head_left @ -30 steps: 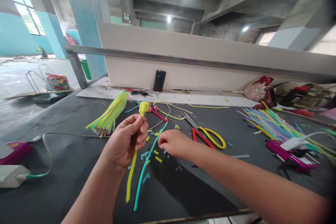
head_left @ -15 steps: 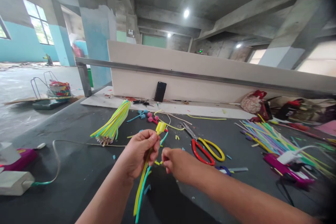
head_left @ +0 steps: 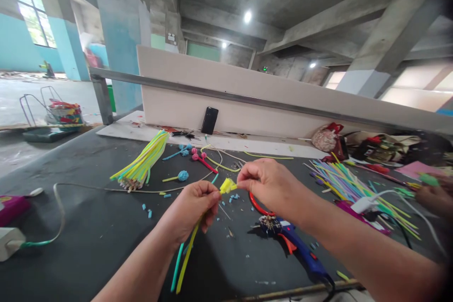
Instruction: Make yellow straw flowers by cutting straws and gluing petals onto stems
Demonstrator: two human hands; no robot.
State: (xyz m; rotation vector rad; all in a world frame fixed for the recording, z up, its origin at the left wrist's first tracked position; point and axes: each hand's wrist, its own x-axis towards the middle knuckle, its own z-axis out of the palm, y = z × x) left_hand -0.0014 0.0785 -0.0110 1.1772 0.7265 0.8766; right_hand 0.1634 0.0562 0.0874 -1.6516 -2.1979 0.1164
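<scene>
My left hand (head_left: 198, 205) is closed around the stem of a yellow pipe-cleaner flower (head_left: 227, 186), its tufted head showing above the fingertips. The yellow stem (head_left: 187, 262) hangs below the hand. Beside it runs a teal pipe cleaner (head_left: 177, 264); whether the hand grips it too, I cannot tell. With thumb and forefinger, my right hand (head_left: 271, 186) pinches the right edge of the flower head. Behind the right hand, scissors show only part of a red handle (head_left: 261, 205). A blue glue gun (head_left: 300, 245) lies below the right forearm.
A bundle of yellow and green pipe cleaners (head_left: 143, 160) lies left, a mixed-colour bundle (head_left: 354, 184) right. Blue balls (head_left: 183, 176) and pink ones (head_left: 198, 153) on stems lie between. A phone (head_left: 210, 120) leans behind. Another person's hand (head_left: 432, 198) appears at right.
My right hand has risen from beside the left hand to pinch the flower head. The flower head now leans to the right. The view has shifted, bringing the glue gun into sight.
</scene>
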